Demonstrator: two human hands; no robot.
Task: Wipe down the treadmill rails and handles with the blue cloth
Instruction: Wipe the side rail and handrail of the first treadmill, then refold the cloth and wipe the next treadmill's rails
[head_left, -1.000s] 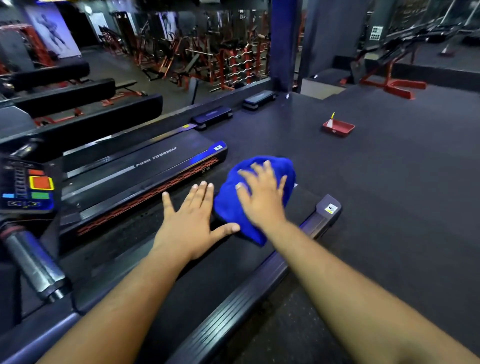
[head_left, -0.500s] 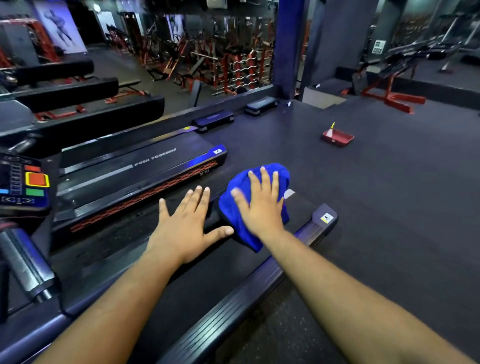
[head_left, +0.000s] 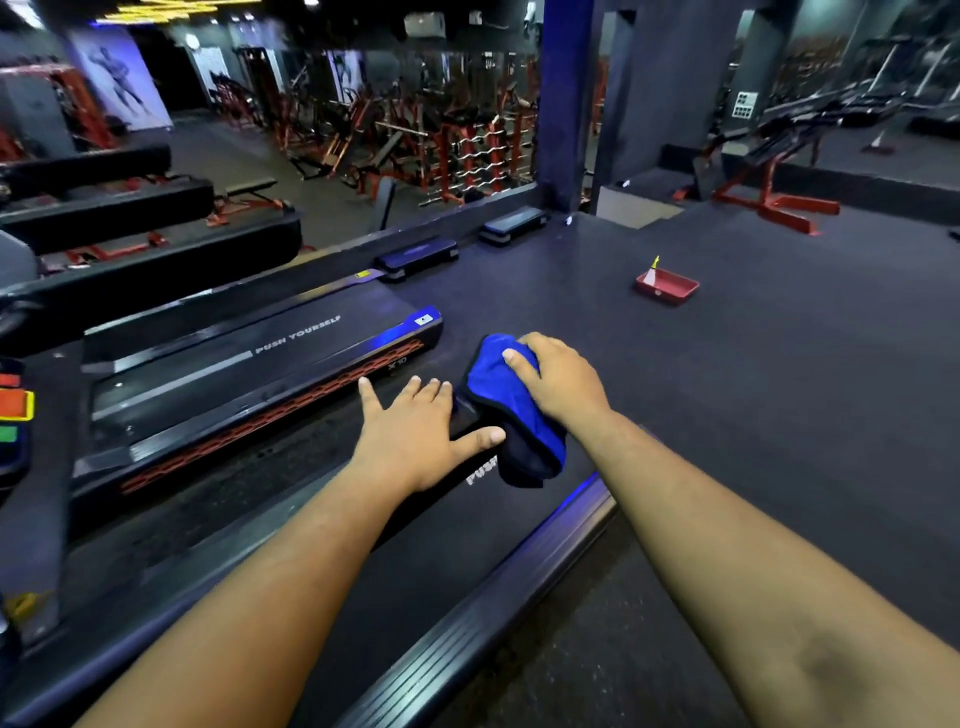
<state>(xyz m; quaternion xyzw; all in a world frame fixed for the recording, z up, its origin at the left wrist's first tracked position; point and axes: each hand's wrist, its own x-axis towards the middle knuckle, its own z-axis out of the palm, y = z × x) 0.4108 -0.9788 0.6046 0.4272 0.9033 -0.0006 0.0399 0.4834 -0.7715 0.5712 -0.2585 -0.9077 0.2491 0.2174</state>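
A: What containers can you see, and what is in them?

B: One red tray sits on the floor at your two o'clock, well apart from you. Something small with a yellow tip stands in it; I cannot tell what.

A: Where is your blue cloth?

B: At your twelve o'clock, bunched on the treadmill belt. Your right hand has its fingers curled round it, grasping it. Your left hand lies flat just beside it, fingers released and spread.

A: Edges and room?

B: The ribbed side rail runs along the belt's right edge, bare floor beyond it from one to four o'clock. At ten o'clock a second treadmill lies close.

A: Counts?

B: Two hands, one cloth, one tray, two treadmills near.
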